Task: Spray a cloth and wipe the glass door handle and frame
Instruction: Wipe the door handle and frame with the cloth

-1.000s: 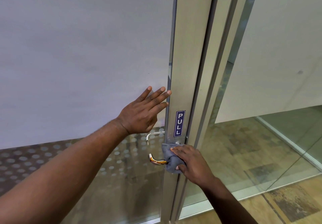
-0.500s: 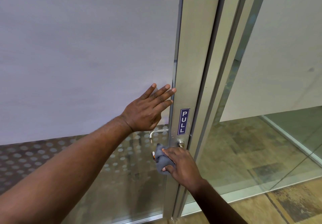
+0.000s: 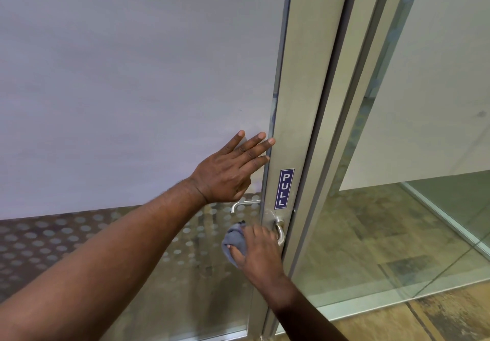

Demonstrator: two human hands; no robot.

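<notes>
Our right hand (image 3: 261,254) sits in the lower middle of the view, fingers curled round the bunched grey cloth (image 3: 233,242), which covers the handle (image 3: 279,230) just below the PULL sticker (image 3: 283,189). Our left hand (image 3: 228,170) lies flat on the glass door (image 3: 132,75) at centre, fingers straight and spread, tips at the edge of the door frame (image 3: 299,101).

We think the main risk is weight. If we bear down through the cloth, the lever may dip, the latch may let go and the door may swing, with our right hand close to the dark gap beside the door frame. The bare palm on the glass will likely leave prints. The bunched cloth could also slide off the smooth metal, and the bare neck of the handle may get missed.

The handle's neck stands out from the door frame and bends. Its grip is hidden under cloth and hand, and we judge that its long axis runs sideways, pointing left across the glass. The door frame runs up the view, leaning right towards the top.
</notes>
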